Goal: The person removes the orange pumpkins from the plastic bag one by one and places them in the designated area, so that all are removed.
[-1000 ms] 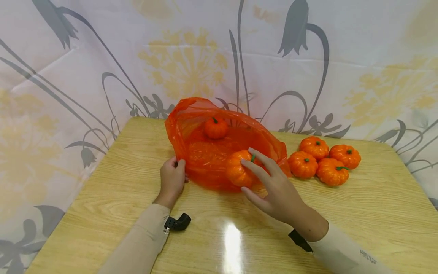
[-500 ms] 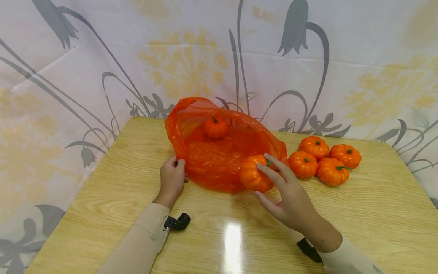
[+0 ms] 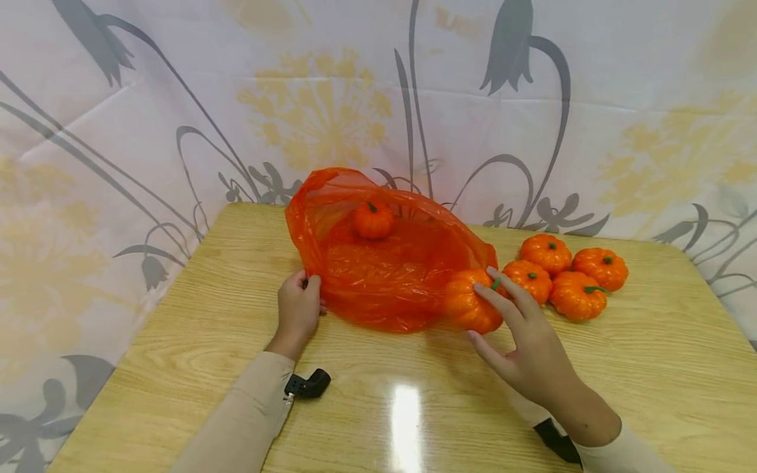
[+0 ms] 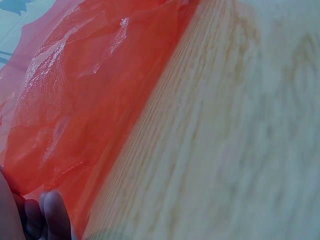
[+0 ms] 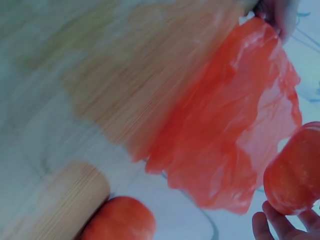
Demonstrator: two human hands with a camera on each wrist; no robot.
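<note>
An orange plastic bag (image 3: 378, 309) lies with its mouth spread wide, and a small orange pumpkin (image 3: 374, 221) with a green stem sits in it at the back. My left hand (image 3: 298, 305) pinches the bag's left rim; the left wrist view shows the curled fingers (image 4: 55, 215) against the thin film. With fingers and thumb around it, my right hand (image 3: 535, 355) grips another small pumpkin (image 3: 471, 302) at the bag's front right side. That held pumpkin (image 5: 295, 170) appears raised off the table in the right wrist view, outside the bag.
Several more small pumpkins (image 3: 576, 297) cluster on the wooden table (image 3: 213, 315), just right of the bag. A flower-printed cloth (image 3: 331, 98) hangs behind the table's back edge.
My right hand has carried its pumpkin rightward and slightly nearer, from before the bag's middle to its right side. The left hand and the bag have stayed in place.
</note>
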